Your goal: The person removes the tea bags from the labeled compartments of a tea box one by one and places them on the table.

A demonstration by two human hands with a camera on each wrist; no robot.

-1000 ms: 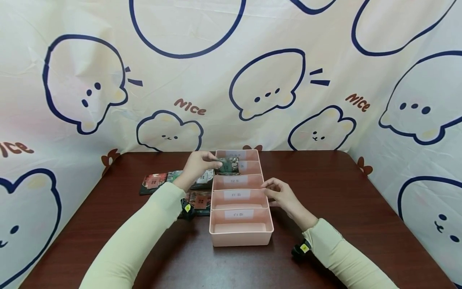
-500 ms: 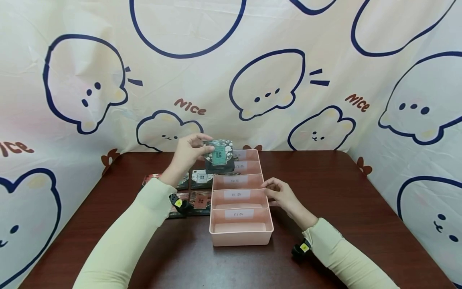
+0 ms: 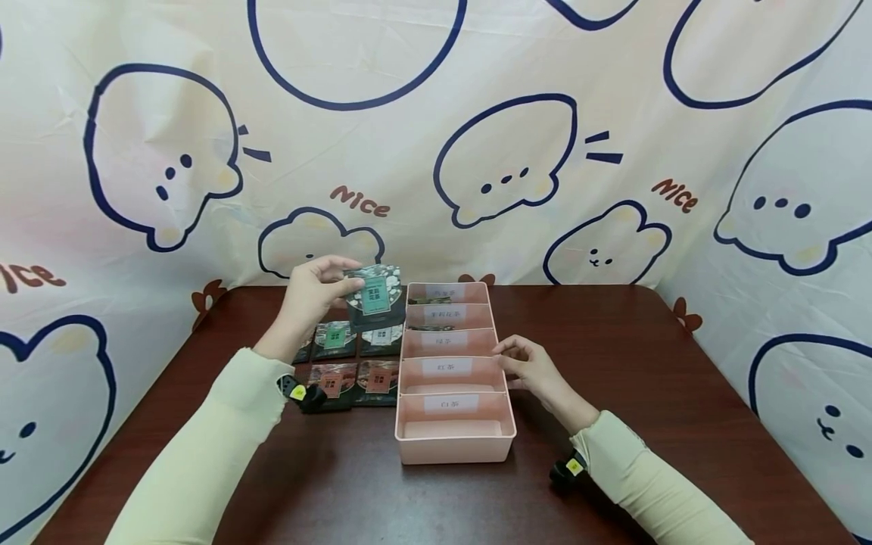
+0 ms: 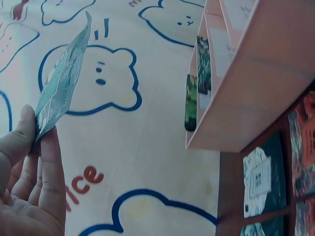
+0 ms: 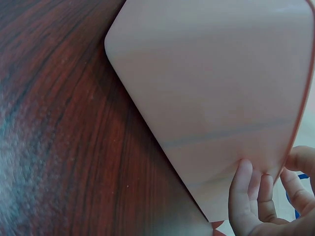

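A dark tea packet with a teal label (image 3: 375, 295) is pinched by my left hand (image 3: 308, 299), raised above the packets lying left of the box. In the left wrist view that packet (image 4: 61, 81) shows nearly edge-on, between thumb and fingers. My right hand (image 3: 538, 371) grips the right wall of a long pink divided box (image 3: 453, 452). Fingers (image 5: 241, 182) lie along the wall's outer face in the right wrist view, with others at the rim. Green packets stand in the two farthest compartments; the nearer three show bare bottoms or walls.
Left of the box, several tea packets lie in rows on the brown table (image 3: 579, 318): a green-labelled packet (image 3: 334, 339), a white-labelled packet (image 3: 381, 341) and red-labelled packets (image 3: 377, 382). A patterned cloth (image 3: 409, 151) hangs behind the table.
My left hand rose from over the second-farthest compartment with a packet, then moved left, clear of the box. A packet's edge now shows in that compartment. The right hand stayed put.
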